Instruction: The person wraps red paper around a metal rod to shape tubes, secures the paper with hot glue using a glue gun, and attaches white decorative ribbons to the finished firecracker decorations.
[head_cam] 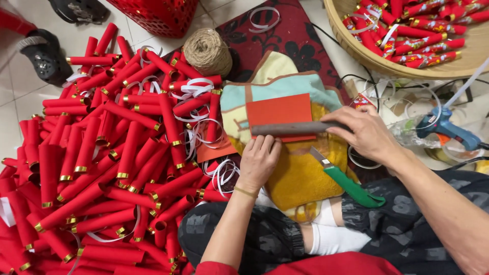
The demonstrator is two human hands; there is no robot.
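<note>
While I sit on the floor, a flat red paper sheet (278, 111) lies on a soft yellow and blue cloth (298, 173) over my lap. A long, round, grey stick (298, 128) rests across the sheet's lower edge. My right hand (364, 133) curls over the stick's right end and holds it. My left hand (259, 160) lies flat, fingers together, touching the stick's left end and the sheet's bottom edge. A green cutter knife (349, 181) lies on the cloth between my hands. To my left, a big heap of shiny red paper tubes (102, 153) with gold bands covers the white tiled floor (15, 97). A rough ball of brown twine (207, 52) sits by a dark red rug (300, 38). A blue glue gun (448, 130) lies to my right, below a round woven basket (356, 46) of more tubes.
</note>
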